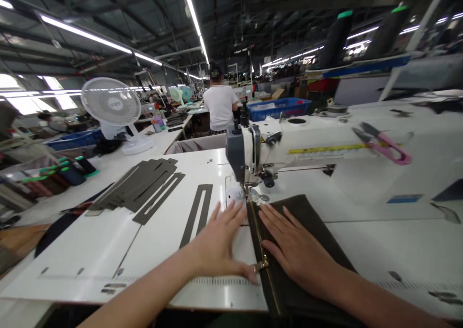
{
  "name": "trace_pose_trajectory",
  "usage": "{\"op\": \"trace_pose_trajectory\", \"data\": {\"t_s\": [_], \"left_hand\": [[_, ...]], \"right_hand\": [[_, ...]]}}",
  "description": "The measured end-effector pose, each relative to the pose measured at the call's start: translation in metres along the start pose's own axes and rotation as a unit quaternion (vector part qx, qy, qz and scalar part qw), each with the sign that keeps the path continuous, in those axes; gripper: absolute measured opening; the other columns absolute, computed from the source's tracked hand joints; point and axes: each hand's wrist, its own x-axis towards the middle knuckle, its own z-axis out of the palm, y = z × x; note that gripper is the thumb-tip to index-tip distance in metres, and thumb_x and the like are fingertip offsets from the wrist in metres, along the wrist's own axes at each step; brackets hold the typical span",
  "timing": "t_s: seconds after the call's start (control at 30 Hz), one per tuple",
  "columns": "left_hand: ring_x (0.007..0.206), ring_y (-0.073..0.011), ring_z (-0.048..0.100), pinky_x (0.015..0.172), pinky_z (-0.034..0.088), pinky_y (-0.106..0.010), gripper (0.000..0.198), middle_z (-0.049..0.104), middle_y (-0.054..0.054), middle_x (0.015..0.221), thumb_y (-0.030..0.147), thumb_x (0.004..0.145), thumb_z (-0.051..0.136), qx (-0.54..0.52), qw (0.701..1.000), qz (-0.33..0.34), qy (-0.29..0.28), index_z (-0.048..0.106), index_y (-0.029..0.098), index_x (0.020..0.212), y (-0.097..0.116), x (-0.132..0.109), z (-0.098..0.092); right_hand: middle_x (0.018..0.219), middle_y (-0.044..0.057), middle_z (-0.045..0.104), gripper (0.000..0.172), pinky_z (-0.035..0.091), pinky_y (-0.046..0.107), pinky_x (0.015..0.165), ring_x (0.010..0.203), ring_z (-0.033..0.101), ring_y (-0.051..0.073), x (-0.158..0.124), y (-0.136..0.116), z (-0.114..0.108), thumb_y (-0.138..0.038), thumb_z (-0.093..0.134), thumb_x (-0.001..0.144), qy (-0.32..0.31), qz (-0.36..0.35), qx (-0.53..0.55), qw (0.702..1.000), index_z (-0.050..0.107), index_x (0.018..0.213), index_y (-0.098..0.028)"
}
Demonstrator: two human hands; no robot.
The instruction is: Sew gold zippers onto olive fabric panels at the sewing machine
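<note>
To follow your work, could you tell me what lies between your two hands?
In the head view, a metal zipper with its slider runs along the edge of the dark olive fabric panel between the left hand and the right hand.

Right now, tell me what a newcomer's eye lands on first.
A white sewing machine fills the centre, with dark olive zipped fabric at its needle, the right hand flat on it and the left hand just beside the zipper. Bright pink snips lie at right; a white fan stands far left.
</note>
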Motion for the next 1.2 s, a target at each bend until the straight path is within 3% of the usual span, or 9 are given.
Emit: {"op": "trace_pose_trajectory", "data": {"t_s": [0.07, 0.13, 0.23, 0.3, 0.43, 0.77, 0.93, 1.03, 1.2], "left_hand": [[0.135, -0.0283, 0.008, 0.108, 0.003, -0.053, 0.086, 0.013, -0.014, 0.146, 0.069, 0.078, 0.037, 0.038, 0.996, -0.058, 0.052, 0.014, 0.014, 0.140, -0.028, -0.021, -0.008], [0.134, -0.0317, 0.011, 0.106, 0.005, -0.057, 0.084, 0.016, -0.017, 0.145, 0.069, 0.078, 0.036, 0.062, 0.994, -0.083, 0.037, 0.019, 0.014, 0.139, -0.044, -0.047, -0.008], [0.132, -0.0386, 0.009, 0.104, 0.017, -0.056, 0.114, 0.007, -0.019, 0.146, 0.079, 0.057, 0.050, 0.066, 0.996, -0.052, 0.003, 0.010, 0.014, 0.141, -0.033, -0.084, 0.001], [0.132, -0.0391, 0.009, 0.103, 0.021, -0.054, 0.112, 0.005, -0.016, 0.147, 0.074, 0.058, 0.056, 0.077, 0.996, -0.030, -0.016, 0.007, 0.017, 0.142, -0.011, -0.100, 0.004], [0.132, -0.0373, 0.014, 0.102, 0.026, -0.051, 0.108, 0.006, -0.015, 0.147, 0.054, 0.059, 0.066, 0.098, 0.994, -0.018, -0.044, 0.009, 0.015, 0.141, 0.020, -0.109, -0.004], [0.129, -0.0345, 0.025, 0.100, 0.031, -0.048, 0.105, 0.018, -0.013, 0.145, 0.028, 0.049, 0.070, 0.139, 0.990, -0.012, -0.007, 0.018, 0.018, 0.140, 0.018, -0.110, -0.012], [0.129, -0.0343, 0.026, 0.099, 0.033, -0.048, 0.096, 0.019, -0.016, 0.144, 0.038, 0.064, 0.066, 0.120, 0.992, 0.010, 0.027, 0.014, 0.016, 0.141, 0.027, -0.099, -0.013], [0.130, -0.0346, 0.024, 0.099, 0.031, -0.051, 0.087, 0.020, -0.015, 0.144, 0.032, 0.070, 0.062, 0.139, 0.989, 0.007, 0.041, 0.015, 0.018, 0.141, 0.026, -0.092, -0.010], [0.127, -0.0321, 0.032, 0.101, 0.029, -0.051, 0.077, 0.031, -0.011, 0.141, 0.032, 0.075, 0.056, 0.135, 0.989, 0.054, 0.041, 0.016, 0.021, 0.141, 0.006, -0.086, -0.013]], "right_hand": [[0.138, 0.012, 0.036, 0.049, 0.027, 0.048, 0.103, 0.128, 0.030, 0.023, -0.003, 0.001, 0.007, -0.033, 0.034, 0.091, -0.010, 0.015, 0.017, 1.000, 0.034, 0.134, -0.011], [0.137, 0.011, 0.038, 0.046, 0.027, 0.048, 0.103, 0.128, 0.031, 0.022, -0.004, 0.003, 0.004, -0.028, 0.033, 0.091, -0.011, 0.023, 0.033, 0.999, 0.035, 0.134, -0.013], [0.131, 0.013, 0.046, 0.041, 0.029, 0.048, 0.101, 0.124, 0.037, 0.023, -0.002, 0.003, -0.009, -0.017, 0.036, 0.088, 0.021, -0.005, 0.062, 0.998, 0.044, 0.128, -0.014], [0.120, 0.012, 0.054, 0.036, 0.031, 0.047, 0.099, 0.116, 0.043, 0.022, 0.001, 0.000, -0.019, -0.010, 0.037, 0.087, 0.050, -0.080, 0.101, 0.990, 0.054, 0.118, -0.017], [0.099, 0.007, 0.059, 0.034, 0.040, 0.037, 0.086, 0.098, 0.050, 0.017, 0.006, -0.006, -0.030, -0.006, 0.037, 0.088, 0.024, -0.175, 0.188, 0.966, 0.065, 0.098, -0.023], [0.110, 0.001, 0.057, 0.040, 0.037, 0.036, 0.094, 0.107, 0.049, 0.015, 0.010, 0.006, -0.032, -0.006, 0.038, 0.085, -0.104, -0.068, 0.419, 0.900, 0.071, 0.072, -0.025], [0.119, 0.010, 0.055, 0.029, 0.039, 0.038, 0.097, 0.113, 0.048, 0.019, 0.007, 0.011, -0.013, -0.017, 0.040, 0.087, 0.052, 0.069, 0.303, 0.949, 0.061, 0.108, -0.016], [0.127, 0.013, 0.050, 0.036, 0.034, 0.045, 0.101, 0.119, 0.043, 0.023, 0.005, 0.013, -0.004, -0.018, 0.039, 0.087, 0.022, 0.027, 0.160, 0.987, 0.053, 0.119, -0.010], [0.135, 0.008, 0.041, 0.041, 0.033, 0.046, 0.101, 0.125, 0.036, 0.022, 0.010, 0.013, -0.005, -0.022, 0.037, 0.089, -0.038, 0.017, 0.071, 0.997, 0.044, 0.128, -0.015]]}}
